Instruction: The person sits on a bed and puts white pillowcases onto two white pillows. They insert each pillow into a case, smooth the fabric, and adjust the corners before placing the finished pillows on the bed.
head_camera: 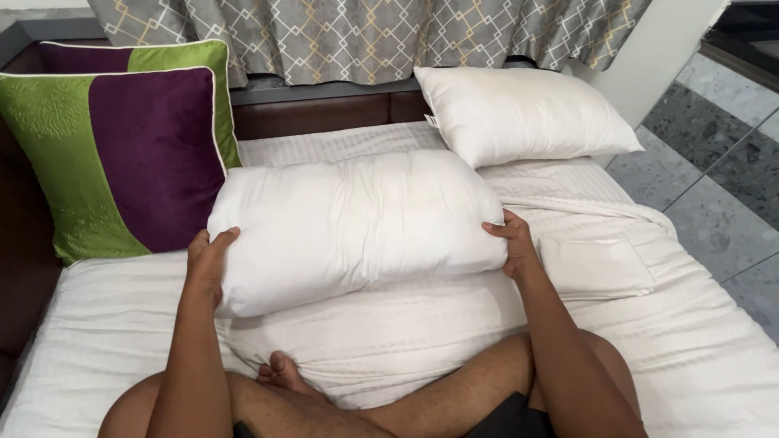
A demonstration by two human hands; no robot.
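White striped bedding (pixel 714 357) covers a bed that fills most of the view, with a grey patterned curtain (pixel 365 36) hanging behind its dark brown headboard (pixel 324 113) and grey stone floor tiles (pixel 714 170) off to the right. At the far left, two square green-and-purple velvet cushions (pixel 122 162) lean upright against the bed's corner, one behind the other. Just right of them, the left hand (pixel 209 258) comes up from a straight forearm, its fingers curled around the left end of a plump white uncovered pillow (pixel 357 223), thumb on top. That pillow lies across the middle of the bed in front of the person's crossed bare legs (pixel 381 405). The right hand (pixel 513 243) grips the pillow's right end, fingers pressed into the fabric, wrist bent slightly inward. Further right and behind, a second white pillow (pixel 523 113) rests against the headboard, apart from the held one.
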